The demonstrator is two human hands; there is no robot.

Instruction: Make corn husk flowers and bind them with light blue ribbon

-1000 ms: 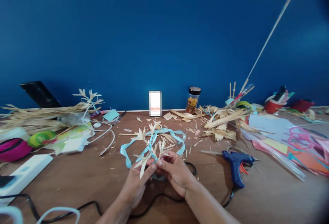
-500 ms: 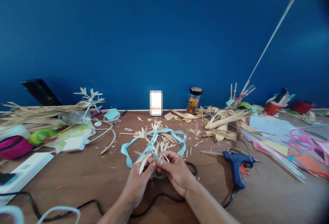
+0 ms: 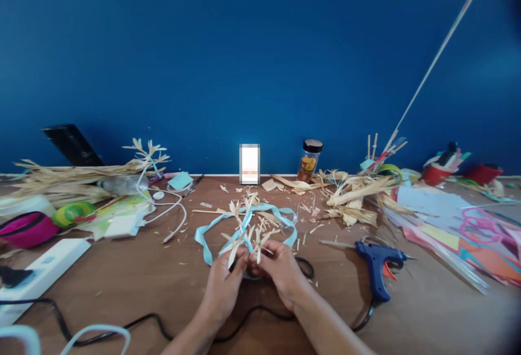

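My left hand (image 3: 226, 284) and my right hand (image 3: 283, 276) are close together low in the middle, both with fingers pinched. Between them is a bunch of pale flowers that look made of dried husk, on stems wrapped in light blue ribbon. One husk flower (image 3: 233, 244) spreads over my left fingertips and another husk flower (image 3: 259, 244) stands by my right fingertips. The stems between the fingers are mostly hidden. A long loop of light blue ribbon (image 3: 202, 238) lies curled on the table just beyond my hands.
To the right lies a blue glue gun (image 3: 372, 268), its black cord (image 3: 260, 311) running below my wrists. A jar (image 3: 308, 162) stands at the back near dried husks (image 3: 354, 195). At left are a white power strip (image 3: 44, 273) and a pink pouch (image 3: 30, 230). Husk scraps litter the table.
The two nearest husk flowers have turned so that their petals spread more toward me. My hands stay pinched together in nearly the same place; the whole view has shifted slightly.
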